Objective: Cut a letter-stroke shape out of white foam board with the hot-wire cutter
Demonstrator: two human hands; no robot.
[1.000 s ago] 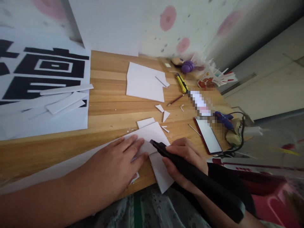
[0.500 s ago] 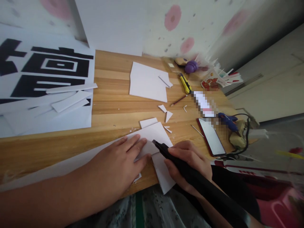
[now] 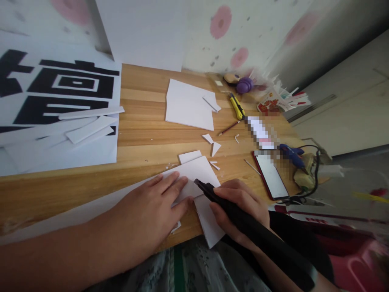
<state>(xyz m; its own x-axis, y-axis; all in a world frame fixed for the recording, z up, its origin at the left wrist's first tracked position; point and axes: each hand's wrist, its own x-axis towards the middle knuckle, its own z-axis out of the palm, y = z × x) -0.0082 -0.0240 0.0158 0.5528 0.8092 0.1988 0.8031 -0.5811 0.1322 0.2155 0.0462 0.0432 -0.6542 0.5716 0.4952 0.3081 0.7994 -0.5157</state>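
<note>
While the left hand (image 3: 148,213) lies flat with fingers spread, palm down, it presses the white foam sheet (image 3: 194,172) against the wooden table (image 3: 142,142) at the near edge. Right hand (image 3: 240,211) is wrapped tight around a long black cutter (image 3: 243,221); its tip touches the sheet just right of the left fingertips. Part of the sheet hangs past the table edge below the cutter tip.

Relative to that sheet:
- just beyond it: a small white offcut (image 3: 190,156), touching or nearly so, can't tell which
- a bit further back-right: two small triangular scraps (image 3: 212,145) and a thin sliver (image 3: 215,165)
- well behind: bigger white foam board (image 3: 190,105) with a small piece on its right corner
- back-right: yellow utility knife (image 3: 237,107), pencil (image 3: 228,128), purple object (image 3: 244,85) near the wall
- right: phone (image 3: 271,175) lying screen up, beyond it a blue glue gun (image 3: 291,154) with a black cable
- far left: large printed sheet (image 3: 60,93) with black strokes, white strips (image 3: 89,121) lying on it

White panel (image 3: 142,32) leans on the wall behind the table.
</note>
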